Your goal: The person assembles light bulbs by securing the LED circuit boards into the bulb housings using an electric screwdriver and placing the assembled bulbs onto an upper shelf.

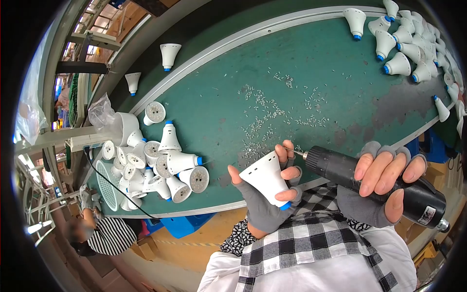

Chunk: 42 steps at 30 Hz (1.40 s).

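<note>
In a grey fingerless glove, my left hand (267, 199) holds a white cone-shaped housing (265, 178), its blue end pointing down toward me. The thumb and fingers wrap round its sides. My right hand (386, 180), gloved the same way, is closed round a black electric screwdriver (335, 168). The driver's metal tip points left and lies close to the fingertips of my left hand; whether a screw is on it is too small to tell. Small loose screws (262, 109) are scattered over the green table (209, 112) beyond my hands.
Finished-looking housings (168, 163) with blue ends pile at the left, beside a pale green perforated basket (107, 187). More housings (413, 51) crowd the far right. Two stand beyond the table's raised rail (214, 46). A person in a striped top (114, 236) is at the lower left.
</note>
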Each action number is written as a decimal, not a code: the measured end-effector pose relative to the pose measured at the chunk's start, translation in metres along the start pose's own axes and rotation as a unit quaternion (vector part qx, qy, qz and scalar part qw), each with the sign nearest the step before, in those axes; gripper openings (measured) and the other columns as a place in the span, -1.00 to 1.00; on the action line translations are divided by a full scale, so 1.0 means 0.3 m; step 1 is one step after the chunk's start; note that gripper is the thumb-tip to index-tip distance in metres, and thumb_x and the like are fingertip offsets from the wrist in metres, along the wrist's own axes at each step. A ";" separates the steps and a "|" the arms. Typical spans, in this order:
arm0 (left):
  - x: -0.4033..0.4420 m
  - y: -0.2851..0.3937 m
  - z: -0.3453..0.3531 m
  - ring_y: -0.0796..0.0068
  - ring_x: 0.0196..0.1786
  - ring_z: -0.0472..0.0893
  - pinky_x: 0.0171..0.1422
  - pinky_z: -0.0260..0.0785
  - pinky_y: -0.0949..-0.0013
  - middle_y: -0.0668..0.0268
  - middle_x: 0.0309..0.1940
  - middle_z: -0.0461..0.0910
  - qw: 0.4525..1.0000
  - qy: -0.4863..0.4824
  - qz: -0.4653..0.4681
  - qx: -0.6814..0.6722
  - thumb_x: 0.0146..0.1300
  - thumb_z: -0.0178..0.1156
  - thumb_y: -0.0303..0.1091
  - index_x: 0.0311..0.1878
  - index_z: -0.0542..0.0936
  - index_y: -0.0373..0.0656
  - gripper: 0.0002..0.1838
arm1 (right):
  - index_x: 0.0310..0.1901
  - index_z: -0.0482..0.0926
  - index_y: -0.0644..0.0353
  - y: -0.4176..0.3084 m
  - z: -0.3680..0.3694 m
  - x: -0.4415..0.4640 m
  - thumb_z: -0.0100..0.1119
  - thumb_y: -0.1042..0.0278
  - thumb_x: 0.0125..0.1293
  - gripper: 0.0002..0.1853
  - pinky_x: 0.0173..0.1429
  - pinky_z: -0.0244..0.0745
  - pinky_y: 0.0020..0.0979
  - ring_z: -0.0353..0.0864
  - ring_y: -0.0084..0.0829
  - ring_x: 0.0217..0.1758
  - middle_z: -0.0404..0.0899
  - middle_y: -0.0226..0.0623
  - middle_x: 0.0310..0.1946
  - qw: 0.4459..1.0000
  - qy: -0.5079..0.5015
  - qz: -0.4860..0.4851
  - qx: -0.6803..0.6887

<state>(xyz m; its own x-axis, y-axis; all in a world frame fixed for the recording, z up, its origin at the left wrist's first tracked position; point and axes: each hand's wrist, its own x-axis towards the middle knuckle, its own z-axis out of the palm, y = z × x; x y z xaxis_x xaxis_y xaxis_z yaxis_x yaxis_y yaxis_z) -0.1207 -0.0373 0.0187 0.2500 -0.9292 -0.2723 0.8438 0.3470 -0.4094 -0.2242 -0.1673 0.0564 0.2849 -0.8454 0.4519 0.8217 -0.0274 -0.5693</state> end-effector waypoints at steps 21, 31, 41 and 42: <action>-0.021 0.094 -0.048 0.39 -0.04 0.62 0.07 0.50 0.39 0.21 0.00 0.51 0.371 0.036 0.274 0.887 -0.20 0.63 -0.29 0.19 0.36 -0.18 -0.15 | -0.14 0.23 0.07 -0.081 0.034 0.043 0.26 0.43 0.23 -0.65 -0.35 0.53 -0.37 0.54 -0.46 -0.59 0.48 -0.36 -0.52 0.992 0.036 0.113 0.048; -0.010 0.107 -0.091 0.34 -0.05 0.63 0.04 0.49 0.36 0.20 -0.03 0.54 0.379 0.001 0.311 0.871 -0.19 0.63 -0.30 0.17 0.41 -0.17 -0.19 | -0.14 0.15 0.02 -0.086 0.082 -0.010 0.26 0.46 0.22 -0.59 -0.23 0.53 -0.22 0.53 -0.37 -0.54 0.46 -0.30 -0.51 0.983 -0.012 0.177 0.045; -0.004 0.102 -0.089 0.28 -0.07 0.63 0.01 0.49 0.33 0.18 -0.05 0.56 0.364 -0.013 0.316 0.876 -0.17 0.62 -0.32 0.15 0.42 -0.21 -0.22 | -0.14 0.10 0.04 -0.064 0.077 0.012 0.21 0.43 0.24 -0.60 -0.26 0.53 -0.26 0.51 -0.41 -0.56 0.41 -0.34 -0.53 0.978 -0.106 0.177 0.026; -0.003 0.100 -0.088 0.27 -0.08 0.63 0.01 0.49 0.33 0.18 -0.05 0.56 0.363 -0.016 0.319 0.875 -0.17 0.62 -0.33 0.15 0.42 -0.21 -0.22 | -0.14 0.10 0.04 -0.066 0.078 0.015 0.21 0.44 0.24 -0.60 -0.26 0.53 -0.26 0.51 -0.41 -0.56 0.41 -0.34 -0.53 0.977 -0.111 0.181 0.020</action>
<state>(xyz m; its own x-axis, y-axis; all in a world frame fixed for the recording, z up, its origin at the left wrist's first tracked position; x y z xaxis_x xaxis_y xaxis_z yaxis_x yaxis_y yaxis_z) -0.1082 -0.0228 -0.0164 0.6421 -0.7411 0.1961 -0.3894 -0.0949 0.9162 -0.2276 -0.1580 0.0857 0.6568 -0.6588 0.3670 0.6650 0.2765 -0.6938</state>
